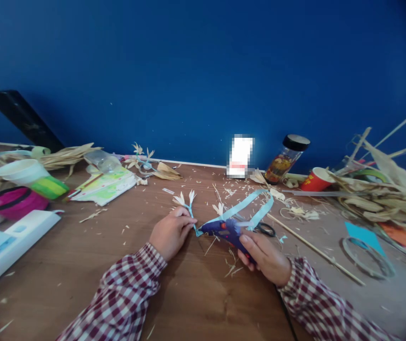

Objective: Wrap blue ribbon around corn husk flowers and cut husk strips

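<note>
My left hand (172,231) is closed, pinching the thin blue-wrapped stem of a small husk flower (190,201) with pale petals at its top. In my right hand (265,253) is a dark blue glue gun (228,232), its nozzle close to the bottom of the stem. From there a light blue ribbon (240,207) loops away behind the gun. Another pale husk piece (219,209) shows just behind the gun. Partly hidden by the gun and hand are the black handles of what look like scissors (266,229).
Scraps litter the brown table (188,293). A thin stick (316,247) and a wire ring (368,258) lie right, near dried husks (383,201), a red cup (317,179) and a jar (286,158). Left are a power strip (18,246), a pink pouch (16,203) and finished-looking flowers (144,158).
</note>
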Available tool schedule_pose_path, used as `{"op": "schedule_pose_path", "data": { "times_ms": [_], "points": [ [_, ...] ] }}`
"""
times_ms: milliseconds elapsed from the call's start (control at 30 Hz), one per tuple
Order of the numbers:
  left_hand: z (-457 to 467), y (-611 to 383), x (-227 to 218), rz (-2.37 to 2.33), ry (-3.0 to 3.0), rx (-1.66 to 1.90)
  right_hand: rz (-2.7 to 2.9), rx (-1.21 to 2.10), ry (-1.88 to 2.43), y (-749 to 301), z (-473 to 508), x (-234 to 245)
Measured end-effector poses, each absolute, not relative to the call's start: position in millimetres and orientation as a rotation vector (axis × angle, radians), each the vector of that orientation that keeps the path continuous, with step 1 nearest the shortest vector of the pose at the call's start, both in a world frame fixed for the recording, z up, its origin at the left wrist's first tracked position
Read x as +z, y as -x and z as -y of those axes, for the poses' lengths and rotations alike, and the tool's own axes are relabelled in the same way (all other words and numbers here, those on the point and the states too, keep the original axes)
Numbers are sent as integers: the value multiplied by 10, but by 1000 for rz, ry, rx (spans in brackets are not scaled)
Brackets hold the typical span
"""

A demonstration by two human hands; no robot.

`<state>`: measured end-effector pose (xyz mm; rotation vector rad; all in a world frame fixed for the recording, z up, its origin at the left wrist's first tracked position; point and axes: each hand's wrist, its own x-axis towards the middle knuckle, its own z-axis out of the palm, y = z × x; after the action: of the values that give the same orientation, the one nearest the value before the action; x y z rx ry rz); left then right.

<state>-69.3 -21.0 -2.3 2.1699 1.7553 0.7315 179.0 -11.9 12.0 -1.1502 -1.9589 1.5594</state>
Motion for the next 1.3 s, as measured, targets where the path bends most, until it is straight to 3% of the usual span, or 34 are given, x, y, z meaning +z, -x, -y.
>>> {"op": "schedule_pose_path", "data": {
  "times_ms": [1300],
  "points": [
    [212, 694, -18, -1749, -2191, 734, 1960, 1544, 1123, -1778, 129, 138]
  ]
}}
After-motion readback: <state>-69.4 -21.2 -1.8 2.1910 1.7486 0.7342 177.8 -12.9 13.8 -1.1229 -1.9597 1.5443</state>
